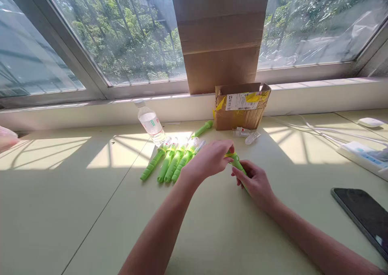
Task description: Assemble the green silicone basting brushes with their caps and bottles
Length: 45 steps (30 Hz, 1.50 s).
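My right hand (256, 182) grips the handle of a green tool (237, 162) over the table. My left hand (209, 160) pinches the yellow-green top end of that same tool. Just left of my hands lies a row of several matching green tools (169, 162) with clear caps, side by side. One more green tool (203, 128) lies apart behind the row. Two small clear caps (247, 134) lie in front of a small open cardboard box (239, 107).
A clear water bottle (150, 123) lies near the window ledge. A dark phone (363, 216) lies at the right, with a white power strip (363, 156) and cables beyond it. A tall cardboard sheet (220, 36) leans on the window.
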Each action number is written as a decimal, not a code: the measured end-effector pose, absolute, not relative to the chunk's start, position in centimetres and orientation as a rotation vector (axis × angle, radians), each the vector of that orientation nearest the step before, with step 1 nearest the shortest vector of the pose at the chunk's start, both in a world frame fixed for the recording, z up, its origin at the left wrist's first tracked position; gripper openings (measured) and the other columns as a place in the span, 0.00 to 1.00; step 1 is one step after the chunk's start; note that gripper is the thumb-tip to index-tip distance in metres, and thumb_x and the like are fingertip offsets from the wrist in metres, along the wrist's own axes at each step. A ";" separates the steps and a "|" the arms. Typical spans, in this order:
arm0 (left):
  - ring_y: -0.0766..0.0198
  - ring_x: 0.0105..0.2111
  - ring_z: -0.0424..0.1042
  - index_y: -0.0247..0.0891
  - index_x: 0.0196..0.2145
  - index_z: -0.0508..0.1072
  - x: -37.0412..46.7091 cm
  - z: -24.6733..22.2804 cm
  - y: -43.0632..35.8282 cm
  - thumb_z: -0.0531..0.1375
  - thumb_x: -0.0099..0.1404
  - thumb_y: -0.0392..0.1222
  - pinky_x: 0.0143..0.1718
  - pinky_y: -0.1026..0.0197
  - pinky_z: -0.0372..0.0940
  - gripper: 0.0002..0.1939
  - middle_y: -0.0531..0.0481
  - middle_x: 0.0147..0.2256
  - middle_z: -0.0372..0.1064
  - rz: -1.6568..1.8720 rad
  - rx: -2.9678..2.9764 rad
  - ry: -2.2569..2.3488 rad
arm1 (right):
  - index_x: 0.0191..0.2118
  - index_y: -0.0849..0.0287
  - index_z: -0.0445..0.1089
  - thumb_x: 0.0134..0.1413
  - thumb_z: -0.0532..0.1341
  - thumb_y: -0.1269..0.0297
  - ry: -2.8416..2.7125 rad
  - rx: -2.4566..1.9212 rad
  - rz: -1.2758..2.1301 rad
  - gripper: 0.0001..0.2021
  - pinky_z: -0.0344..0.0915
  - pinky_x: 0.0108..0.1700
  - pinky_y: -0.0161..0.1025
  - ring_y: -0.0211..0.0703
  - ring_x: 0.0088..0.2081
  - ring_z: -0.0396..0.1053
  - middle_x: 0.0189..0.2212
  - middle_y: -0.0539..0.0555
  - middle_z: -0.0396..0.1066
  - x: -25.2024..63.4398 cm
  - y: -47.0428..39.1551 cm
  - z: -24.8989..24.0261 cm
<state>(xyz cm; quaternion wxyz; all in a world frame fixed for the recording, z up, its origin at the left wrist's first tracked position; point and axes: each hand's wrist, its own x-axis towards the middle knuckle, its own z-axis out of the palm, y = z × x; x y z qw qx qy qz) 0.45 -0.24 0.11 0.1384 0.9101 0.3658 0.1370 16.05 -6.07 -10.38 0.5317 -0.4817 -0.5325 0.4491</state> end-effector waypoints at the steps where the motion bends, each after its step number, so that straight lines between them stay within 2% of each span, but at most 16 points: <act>1: 0.61 0.36 0.69 0.38 0.36 0.65 0.4 0.1 -0.2 0.57 0.63 0.36 0.31 0.63 0.61 0.04 0.50 0.36 0.69 0.388 2.636 1.057 | 0.33 0.59 0.69 0.57 0.61 0.52 -1.299 -1.156 1.058 0.14 0.59 0.24 0.32 0.37 0.24 0.62 0.24 0.50 0.66 16.0 -6.1 -10.4; 5: 0.60 0.37 0.69 0.38 0.37 0.64 0.3 -0.2 -0.1 0.58 0.61 0.34 0.31 0.63 0.61 0.06 0.50 0.35 0.68 0.374 2.658 1.040 | 0.28 0.59 0.68 0.62 0.56 0.51 -1.392 -1.187 1.052 0.18 0.54 0.23 0.33 0.36 0.22 0.57 0.19 0.48 0.60 16.2 -6.2 -10.3; 7: 0.61 0.36 0.69 0.38 0.37 0.65 0.2 -0.3 -0.1 0.58 0.61 0.33 0.31 0.63 0.60 0.06 0.50 0.34 0.68 0.369 2.662 1.042 | 0.29 0.59 0.68 0.61 0.56 0.50 -1.385 -1.189 1.087 0.18 0.53 0.22 0.33 0.35 0.20 0.56 0.21 0.48 0.62 16.2 -6.1 -10.3; 11: 0.62 0.33 0.69 0.38 0.36 0.65 0.2 -0.2 -0.1 0.58 0.61 0.33 0.29 0.64 0.59 0.05 0.51 0.34 0.68 0.372 2.663 1.040 | 0.37 0.58 0.67 0.53 0.64 0.52 -1.317 -1.218 1.126 0.14 0.53 0.21 0.32 0.35 0.20 0.55 0.22 0.46 0.63 16.1 -6.0 -10.6; 14: 0.63 0.33 0.68 0.38 0.35 0.65 0.3 -0.2 -0.1 0.58 0.61 0.33 0.28 0.64 0.58 0.05 0.51 0.33 0.68 0.399 2.671 1.032 | 0.42 0.55 0.63 0.49 0.67 0.55 -1.254 -1.246 1.119 0.18 0.53 0.20 0.31 0.35 0.20 0.54 0.20 0.44 0.62 16.0 -6.0 -10.9; 19: 0.63 0.33 0.68 0.38 0.34 0.65 0.4 -0.3 -0.1 0.57 0.62 0.32 0.29 0.64 0.59 0.04 0.52 0.33 0.68 0.445 2.675 1.015 | 0.34 0.57 0.63 0.51 0.65 0.53 -1.224 -1.208 1.049 0.15 0.57 0.21 0.32 0.36 0.21 0.57 0.23 0.47 0.64 15.9 -6.1 -11.1; 25: 0.62 0.34 0.69 0.38 0.34 0.66 0.4 -0.3 0.0 0.59 0.62 0.35 0.31 0.63 0.61 0.03 0.51 0.34 0.69 0.437 2.672 1.081 | 0.33 0.58 0.67 0.55 0.61 0.52 -1.328 -1.286 0.890 0.13 0.56 0.26 0.34 0.39 0.25 0.59 0.24 0.49 0.62 15.9 -6.2 -10.8; 32: 0.61 0.35 0.70 0.38 0.36 0.68 0.8 0.0 -0.3 0.56 0.65 0.37 0.32 0.62 0.62 0.02 0.49 0.36 0.70 0.409 2.640 1.131 | 0.30 0.58 0.66 0.60 0.56 0.49 -1.373 -1.330 0.890 0.17 0.50 0.22 0.33 0.35 0.21 0.53 0.21 0.47 0.58 15.7 -6.5 -10.5; 38: 0.59 0.38 0.70 0.38 0.39 0.67 0.6 0.1 -0.3 0.61 0.60 0.38 0.33 0.62 0.62 0.09 0.49 0.37 0.70 0.385 2.644 1.076 | 0.30 0.59 0.65 0.61 0.55 0.47 -1.313 -1.207 1.080 0.19 0.47 0.19 0.32 0.32 0.17 0.50 0.18 0.46 0.57 16.0 -6.4 -10.7; 42: 0.61 0.36 0.69 0.38 0.37 0.66 0.5 0.1 -0.3 0.58 0.62 0.34 0.32 0.63 0.62 0.05 0.50 0.35 0.69 0.411 2.664 1.077 | 0.37 0.58 0.66 0.59 0.58 0.48 -1.275 -1.141 1.162 0.16 0.48 0.17 0.31 0.31 0.16 0.50 0.22 0.47 0.63 16.2 -6.2 -10.4; 45: 0.61 0.35 0.69 0.38 0.36 0.66 0.5 0.1 -0.3 0.57 0.62 0.33 0.31 0.63 0.61 0.04 0.50 0.35 0.69 0.418 2.679 1.072 | 0.45 0.55 0.63 0.52 0.65 0.50 -1.207 -1.154 1.176 0.20 0.49 0.15 0.30 0.31 0.16 0.51 0.23 0.46 0.65 16.2 -6.1 -10.4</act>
